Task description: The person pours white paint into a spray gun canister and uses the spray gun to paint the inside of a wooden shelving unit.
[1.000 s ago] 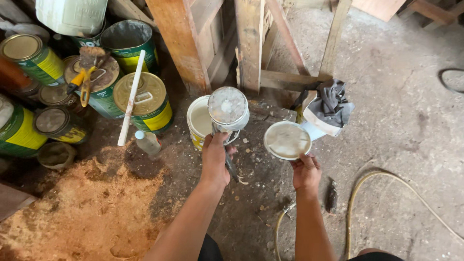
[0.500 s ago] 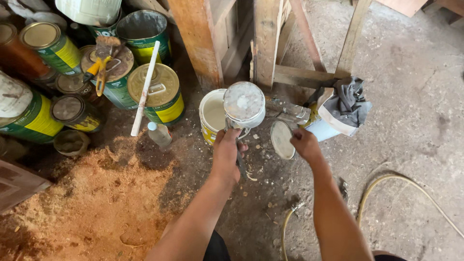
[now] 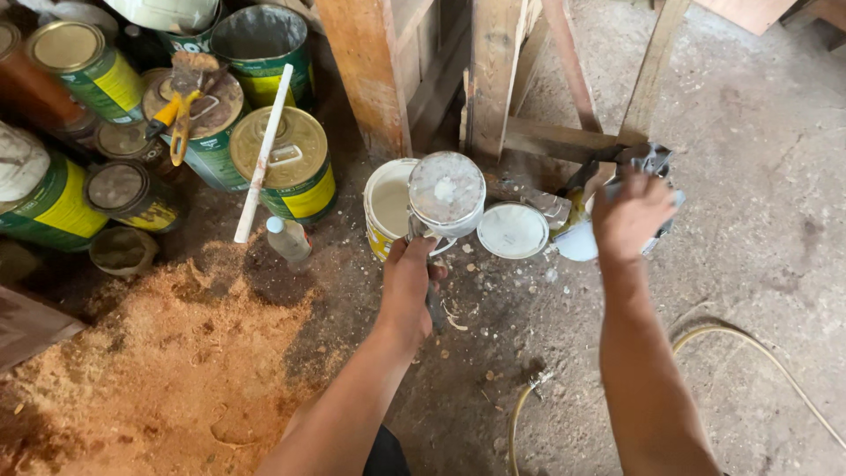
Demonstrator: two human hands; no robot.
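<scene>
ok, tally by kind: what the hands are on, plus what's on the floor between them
Spray gun, in left hand: 1
Open white paint bucket: 1
Round white lid, on floor: 1
Grey rag, under right hand: 1
Total: 4

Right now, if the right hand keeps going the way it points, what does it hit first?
Likely the dark grey rag: the right hand is already on or just over it, with a wooden beam just beyond. Depth is unclear.
</scene>
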